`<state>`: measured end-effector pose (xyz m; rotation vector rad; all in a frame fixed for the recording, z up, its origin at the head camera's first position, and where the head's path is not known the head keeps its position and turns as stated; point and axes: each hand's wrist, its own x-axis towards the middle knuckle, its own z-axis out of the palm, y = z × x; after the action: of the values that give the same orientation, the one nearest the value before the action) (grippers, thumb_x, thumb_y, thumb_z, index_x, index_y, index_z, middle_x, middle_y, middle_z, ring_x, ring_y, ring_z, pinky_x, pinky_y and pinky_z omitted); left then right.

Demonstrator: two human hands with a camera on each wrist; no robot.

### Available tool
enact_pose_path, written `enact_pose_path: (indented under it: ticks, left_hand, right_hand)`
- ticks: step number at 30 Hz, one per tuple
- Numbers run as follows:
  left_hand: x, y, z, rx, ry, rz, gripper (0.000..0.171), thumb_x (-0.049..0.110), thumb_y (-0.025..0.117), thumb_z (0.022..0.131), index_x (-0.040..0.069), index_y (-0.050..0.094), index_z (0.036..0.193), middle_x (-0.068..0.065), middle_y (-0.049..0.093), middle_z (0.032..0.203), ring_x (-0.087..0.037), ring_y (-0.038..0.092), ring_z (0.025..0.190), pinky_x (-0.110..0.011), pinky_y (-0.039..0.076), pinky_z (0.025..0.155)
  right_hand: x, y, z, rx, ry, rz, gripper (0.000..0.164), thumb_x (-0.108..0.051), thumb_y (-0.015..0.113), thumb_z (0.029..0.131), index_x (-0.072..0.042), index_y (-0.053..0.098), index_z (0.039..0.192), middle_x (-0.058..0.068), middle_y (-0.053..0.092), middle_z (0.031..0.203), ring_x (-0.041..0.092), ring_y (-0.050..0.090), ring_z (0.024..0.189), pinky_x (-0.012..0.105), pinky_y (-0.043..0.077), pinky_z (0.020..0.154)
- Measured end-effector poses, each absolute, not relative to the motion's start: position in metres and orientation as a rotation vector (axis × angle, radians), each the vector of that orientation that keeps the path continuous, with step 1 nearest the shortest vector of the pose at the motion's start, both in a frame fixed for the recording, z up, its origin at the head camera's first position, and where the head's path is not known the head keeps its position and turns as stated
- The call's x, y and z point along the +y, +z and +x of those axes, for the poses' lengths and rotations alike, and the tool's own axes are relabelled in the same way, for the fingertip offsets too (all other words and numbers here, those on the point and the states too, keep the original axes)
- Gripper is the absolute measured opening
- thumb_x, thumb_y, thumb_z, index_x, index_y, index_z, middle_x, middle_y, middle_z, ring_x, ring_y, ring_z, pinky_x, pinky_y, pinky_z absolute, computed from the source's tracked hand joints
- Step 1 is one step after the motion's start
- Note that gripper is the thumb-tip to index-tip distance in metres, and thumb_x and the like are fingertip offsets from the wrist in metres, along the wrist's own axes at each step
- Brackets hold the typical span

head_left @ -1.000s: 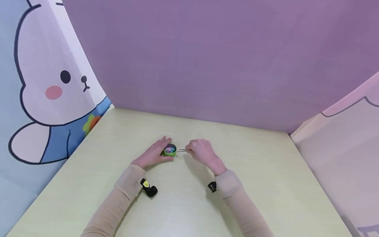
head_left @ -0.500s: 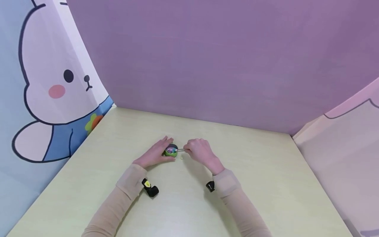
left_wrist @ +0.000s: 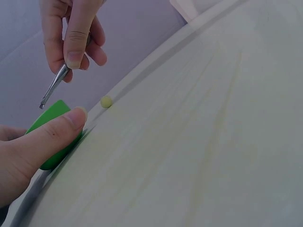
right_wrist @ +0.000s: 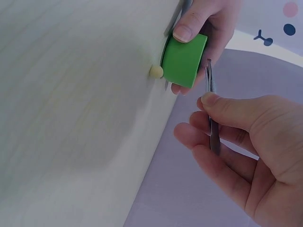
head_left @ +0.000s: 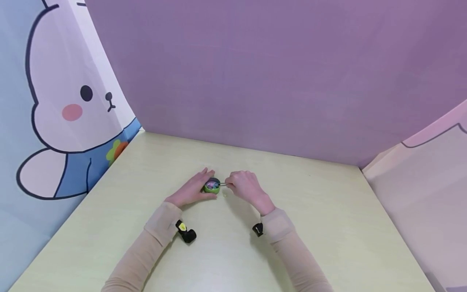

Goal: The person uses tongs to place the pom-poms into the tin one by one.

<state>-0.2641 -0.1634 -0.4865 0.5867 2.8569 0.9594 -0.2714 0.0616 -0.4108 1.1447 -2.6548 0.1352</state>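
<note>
A small green bowl (head_left: 212, 187) with pink, purple and blue small pieces in it stands on the table. My left hand (head_left: 193, 190) holds it from the left, thumb (left_wrist: 52, 135) on the near side and fingers on the far side. From the right, my right hand (head_left: 248, 190) pinches metal tweezers (right_wrist: 212, 94) between thumb and fingers. The tweezers' tips are at the bowl's opening; whether they grip a piece cannot be told. A pale yellow bead (left_wrist: 106, 101) lies on the table just outside the bowl, also seen in the right wrist view.
The pale wooden table (head_left: 226, 251) ends at a purple back wall (head_left: 255, 81). A cartoon-printed cloth (head_left: 73, 121) hangs at the left, and a pale pink panel (head_left: 430, 194) stands at the right. A black wrist camera (head_left: 186, 232) sits by the left sleeve.
My right hand has moved slightly left, bringing the tweezers' tips from beside the bowl to its opening. My left hand keeps its hold on the bowl. The head view has shifted a little.
</note>
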Motion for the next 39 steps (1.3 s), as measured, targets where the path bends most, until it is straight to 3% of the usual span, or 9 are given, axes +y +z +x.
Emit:
enact_pose_path:
  ticks: [16,27,39]
  left_hand:
    - [-0.162,-0.485,-0.263,2.845,0.975,0.583,0.100,0.054,0.072,0.084,0.013,0.021,0.159,-0.019,0.010,0.167,-0.043,0.018,0.152,-0.062,0.021,0.122]
    - [-0.164,-0.487,-0.263,2.864,0.963,0.592,0.099,0.052,0.073,0.085,0.011,0.022,0.158,-0.022,0.011,0.166,-0.045,0.019,0.151,-0.063,0.022,0.122]
    - [-0.164,-0.488,-0.264,2.868,0.965,0.619,0.099,0.051,0.073,0.085,0.009,0.022,0.158,-0.022,0.013,0.165,-0.045,0.019,0.151,-0.063,0.023,0.122]
  right_hand:
    - [0.074,-0.411,-0.268,-2.682,0.133,1.124,0.009,-0.015,0.071,0.091,-0.018,0.077,0.084,-0.003,0.071,0.074,0.006,0.045,0.054,0.017,0.037,0.045]
    - [0.085,-0.417,-0.264,-2.676,0.123,1.124,0.018,-0.011,0.071,0.089,-0.017,0.072,0.072,-0.004,0.065,0.067,0.006,0.039,0.053,0.018,0.031,0.044]
    - [0.088,-0.426,-0.263,-2.695,0.085,1.121,0.013,-0.013,0.073,0.087,-0.018,0.074,0.075,-0.004,0.065,0.067,0.008,0.042,0.053,0.020,0.036,0.043]
